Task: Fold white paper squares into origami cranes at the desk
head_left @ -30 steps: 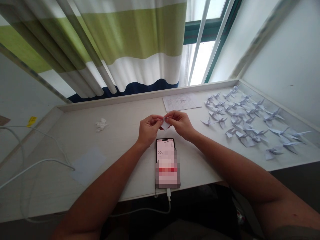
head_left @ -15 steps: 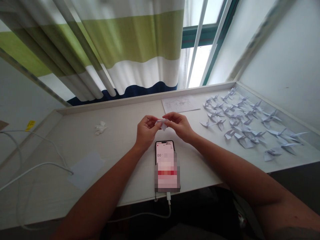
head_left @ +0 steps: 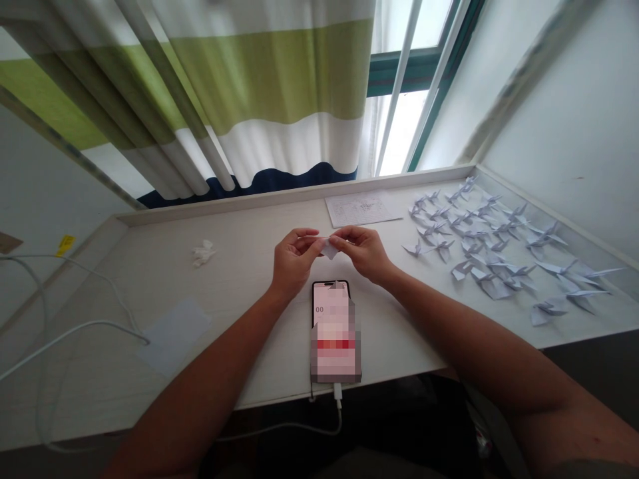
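A small folded piece of pale paper (head_left: 329,249) is held just above the white table (head_left: 239,286), pinched from both sides. My left hand (head_left: 293,261) grips its left end with thumb and fingers closed. My right hand (head_left: 363,250) pinches its right end the same way. Right below the hands lies a phone (head_left: 333,329) with its screen lit and a cable plugged into its near end. To the right, several folded paper cranes (head_left: 492,249) are spread over the table.
A printed sheet (head_left: 362,207) lies at the back by the window ledge. A crumpled white scrap (head_left: 204,253) sits at the left, a flat pale paper square (head_left: 172,334) nearer me. White cables (head_left: 74,326) loop over the left side. A striped curtain (head_left: 224,100) hangs behind.
The hands have kept working the folded paper in the same spot, with small finger shifts. The view has swayed slightly.
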`<state>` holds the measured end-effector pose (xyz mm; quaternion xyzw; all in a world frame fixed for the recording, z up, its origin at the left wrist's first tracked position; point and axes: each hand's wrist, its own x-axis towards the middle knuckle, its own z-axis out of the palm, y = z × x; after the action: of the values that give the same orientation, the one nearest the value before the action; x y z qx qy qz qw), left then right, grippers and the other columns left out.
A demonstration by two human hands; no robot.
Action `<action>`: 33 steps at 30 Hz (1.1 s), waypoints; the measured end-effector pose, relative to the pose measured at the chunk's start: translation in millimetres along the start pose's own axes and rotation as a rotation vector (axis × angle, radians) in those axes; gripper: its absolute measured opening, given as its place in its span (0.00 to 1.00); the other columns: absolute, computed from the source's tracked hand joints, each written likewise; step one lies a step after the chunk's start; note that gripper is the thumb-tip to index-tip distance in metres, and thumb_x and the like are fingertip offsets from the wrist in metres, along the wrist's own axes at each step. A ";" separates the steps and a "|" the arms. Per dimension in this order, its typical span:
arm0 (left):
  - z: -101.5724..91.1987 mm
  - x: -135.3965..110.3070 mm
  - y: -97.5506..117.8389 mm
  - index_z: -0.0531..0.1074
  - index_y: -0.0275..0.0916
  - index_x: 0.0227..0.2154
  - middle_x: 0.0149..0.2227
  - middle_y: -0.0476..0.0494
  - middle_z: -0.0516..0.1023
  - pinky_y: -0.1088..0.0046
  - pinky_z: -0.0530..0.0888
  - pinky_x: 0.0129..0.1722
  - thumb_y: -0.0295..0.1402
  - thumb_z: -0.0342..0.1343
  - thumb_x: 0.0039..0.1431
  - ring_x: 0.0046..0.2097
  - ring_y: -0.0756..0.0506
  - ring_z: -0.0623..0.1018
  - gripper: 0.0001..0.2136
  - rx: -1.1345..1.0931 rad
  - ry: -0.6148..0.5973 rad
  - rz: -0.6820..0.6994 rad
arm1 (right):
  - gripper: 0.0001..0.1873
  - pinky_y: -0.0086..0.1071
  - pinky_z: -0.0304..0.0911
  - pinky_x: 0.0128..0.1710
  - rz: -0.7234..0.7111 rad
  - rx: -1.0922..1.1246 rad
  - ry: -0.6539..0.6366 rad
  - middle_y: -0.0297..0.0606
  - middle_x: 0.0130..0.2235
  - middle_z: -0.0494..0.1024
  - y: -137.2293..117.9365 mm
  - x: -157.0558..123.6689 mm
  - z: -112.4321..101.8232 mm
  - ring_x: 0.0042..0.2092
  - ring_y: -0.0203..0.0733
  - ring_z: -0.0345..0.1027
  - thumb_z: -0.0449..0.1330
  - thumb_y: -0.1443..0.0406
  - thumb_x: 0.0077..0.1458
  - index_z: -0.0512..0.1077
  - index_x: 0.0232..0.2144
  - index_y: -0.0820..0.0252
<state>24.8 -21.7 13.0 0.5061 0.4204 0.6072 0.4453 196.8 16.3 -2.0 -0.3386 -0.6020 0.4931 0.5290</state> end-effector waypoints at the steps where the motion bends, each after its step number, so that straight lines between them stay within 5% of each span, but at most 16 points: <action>1: -0.1 0.2 -0.2 0.77 0.38 0.40 0.35 0.43 0.87 0.64 0.84 0.42 0.42 0.75 0.52 0.39 0.43 0.87 0.19 0.002 -0.002 0.001 | 0.23 0.37 0.71 0.38 -0.007 -0.002 -0.004 0.37 0.33 0.84 -0.3 -0.1 -0.3 0.35 0.40 0.75 0.75 0.45 0.50 0.81 0.32 0.58; 11: -2.4 3.7 -5.6 0.80 0.38 0.40 0.35 0.44 0.87 0.65 0.84 0.42 0.41 0.76 0.52 0.38 0.44 0.86 0.18 -0.010 0.029 0.020 | 0.24 0.38 0.74 0.43 0.023 0.059 -0.068 0.39 0.38 0.85 2.3 1.0 0.2 0.40 0.42 0.78 0.76 0.45 0.50 0.82 0.37 0.58; 22: -2.8 5.8 -3.0 0.81 0.37 0.37 0.36 0.45 0.84 0.66 0.83 0.44 0.39 0.80 0.45 0.39 0.46 0.84 0.20 -0.023 -0.022 -0.011 | 0.10 0.40 0.76 0.42 -0.144 -0.153 -0.013 0.37 0.35 0.85 -2.9 -2.3 1.0 0.38 0.43 0.78 0.71 0.55 0.58 0.85 0.36 0.54; 33: -0.3 5.7 -7.6 0.81 0.38 0.35 0.34 0.45 0.84 0.68 0.82 0.42 0.41 0.78 0.47 0.38 0.46 0.85 0.17 0.014 0.046 0.044 | 0.15 0.40 0.73 0.41 -0.110 -0.121 -0.044 0.39 0.36 0.86 -5.8 -4.1 2.8 0.38 0.44 0.78 0.70 0.51 0.59 0.84 0.34 0.55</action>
<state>24.9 -14.3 7.1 0.5042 0.4236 0.6254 0.4186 195.6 10.2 2.4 -0.3255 -0.6599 0.4334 0.5203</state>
